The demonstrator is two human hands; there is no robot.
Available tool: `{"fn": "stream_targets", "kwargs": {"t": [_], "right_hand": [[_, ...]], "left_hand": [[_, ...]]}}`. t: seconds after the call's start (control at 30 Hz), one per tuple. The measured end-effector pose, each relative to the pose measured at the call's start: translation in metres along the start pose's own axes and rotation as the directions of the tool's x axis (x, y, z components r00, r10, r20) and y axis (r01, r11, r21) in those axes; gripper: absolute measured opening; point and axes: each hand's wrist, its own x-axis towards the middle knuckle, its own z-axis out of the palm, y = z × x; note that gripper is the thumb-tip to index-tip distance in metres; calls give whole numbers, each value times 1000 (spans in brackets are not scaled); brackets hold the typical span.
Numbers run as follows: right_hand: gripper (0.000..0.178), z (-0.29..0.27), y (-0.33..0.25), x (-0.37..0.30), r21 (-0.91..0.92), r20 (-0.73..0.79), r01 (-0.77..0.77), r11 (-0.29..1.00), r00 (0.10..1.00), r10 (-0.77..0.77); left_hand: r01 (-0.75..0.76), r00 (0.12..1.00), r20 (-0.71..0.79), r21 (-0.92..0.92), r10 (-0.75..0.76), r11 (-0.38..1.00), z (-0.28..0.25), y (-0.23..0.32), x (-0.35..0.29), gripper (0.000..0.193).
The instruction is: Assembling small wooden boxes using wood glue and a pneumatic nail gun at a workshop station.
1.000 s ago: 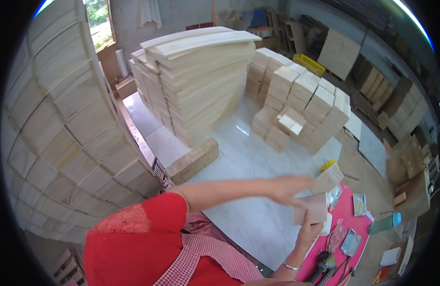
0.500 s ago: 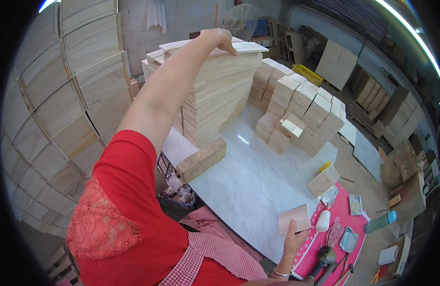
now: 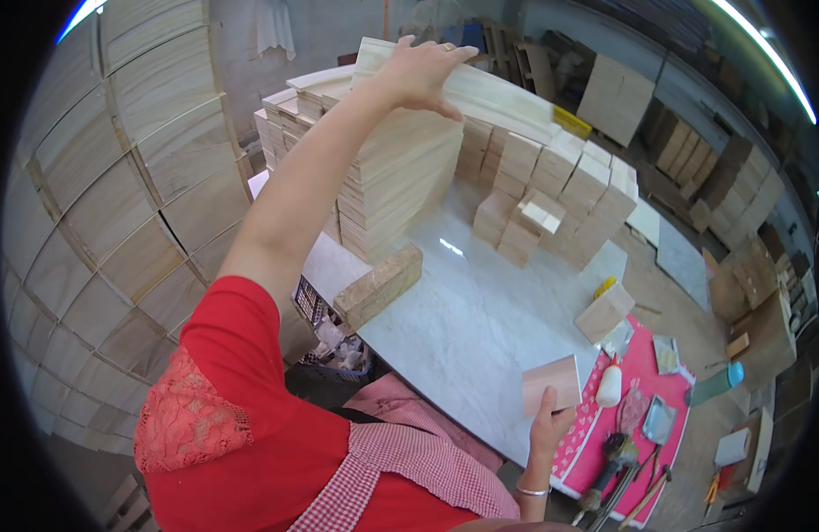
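At the far end of the white marble-like table, my left hand reaches over a tall stack of pale wooden boards. It grips a long wooden board across its width, thumb at the near edge and fingers over the far one. The board lies off line with the stack, its right end sticking out past it toward the piled blocks. Low on the right, my right hand holds a small flat wooden piece by its lower edge, thumb on top, above the table.
Piled wooden blocks stand right of the stack. A rough stone-like bar lies near the left edge, above a dark crate. A pink cloth carries a white bottle, a power tool and hand tools.
My left hand has lifted and shifted a board from the top of the stack, swinging its end out to the right. My right hand stays nearly in place with the small piece.
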Motion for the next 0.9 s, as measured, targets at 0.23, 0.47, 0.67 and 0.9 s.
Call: {"fn": "stream_targets", "kwargs": {"t": [0.23, 0.47, 0.67, 0.9], "right_hand": [[29, 2, 5, -8, -78, -102, 39, 996, 994, -46], [31, -10, 12, -22, -108, -166, -44, 993, 986, 26], [30, -1, 16, -31, -85, -165, -68, 994, 985, 53], [31, 9, 23, -39, -100, -194, -108, 989, 977, 87]], "left_hand": [[-325, 946, -124, -352, 301, 878, 40, 82, -84, 99], [-248, 951, 76, -388, 299, 887, 103, 115, -153, 98], [-275, 955, 40, -252, 295, 928, 141, 114, -196, 91], [-508, 861, -117, -220, 495, 832, 141, 119, -270, 50]]}}
